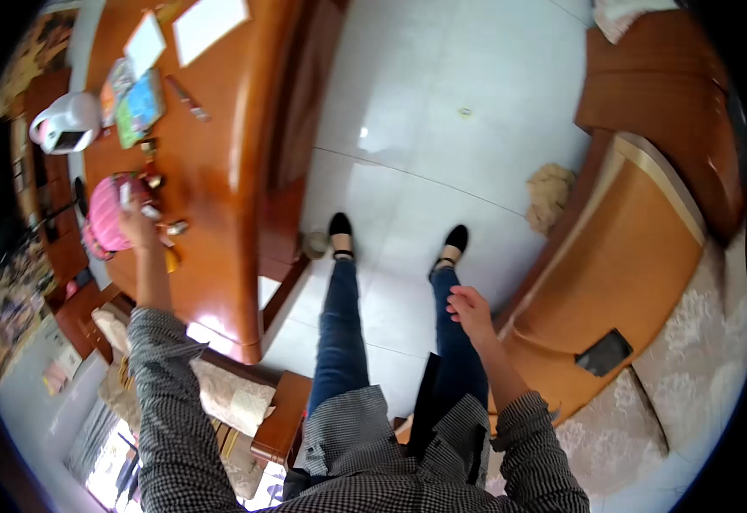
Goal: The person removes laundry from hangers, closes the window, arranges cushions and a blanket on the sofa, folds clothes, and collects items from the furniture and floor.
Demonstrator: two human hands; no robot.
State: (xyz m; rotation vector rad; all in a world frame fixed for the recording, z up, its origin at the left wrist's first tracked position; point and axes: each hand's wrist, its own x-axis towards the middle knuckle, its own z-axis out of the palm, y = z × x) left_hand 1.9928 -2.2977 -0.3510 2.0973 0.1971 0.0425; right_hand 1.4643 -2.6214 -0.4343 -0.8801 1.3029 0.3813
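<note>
Phone (604, 352) lying on tan mat (613, 248). Beige cloth (550, 197) crumpled on floor (407, 103). White sheets (210, 29) on table (206, 162), near colourful packet (141, 104); white device (76, 115) nearby.

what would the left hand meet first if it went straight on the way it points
Most likely the pink item; the left hand overlaps it in view, though whether they touch is unclear.

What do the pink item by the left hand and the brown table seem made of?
Pink item: probably fabric, fairly matte, judging by its soft-looking ribbed surface; plastic can't be excluded.
Table: likely varnished wood, glossy, given its reddish-brown colour and bright edge reflections; possibly veneer.
</note>
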